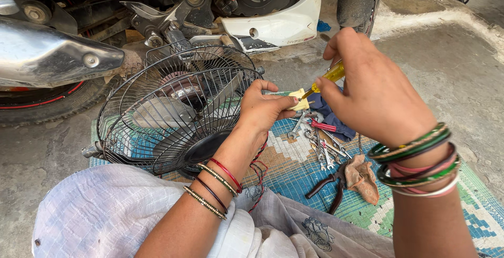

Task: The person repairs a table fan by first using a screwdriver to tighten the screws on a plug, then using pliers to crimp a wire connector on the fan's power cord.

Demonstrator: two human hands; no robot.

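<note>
While pale part (pixel 300 99) was pinched by left hand (pixel 261 112) | yellow screwdriver (pixel 326 76) gripped in right hand (pixel 374 94) | tip best kept square.

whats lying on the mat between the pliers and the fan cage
In the head view, a cluster of spanners lies on the mat between the pliers and the fan cage.

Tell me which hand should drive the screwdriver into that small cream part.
Right. The right hand grips the yellow screwdriver, tip at the cream part; the left hand pinches it steady.
</note>
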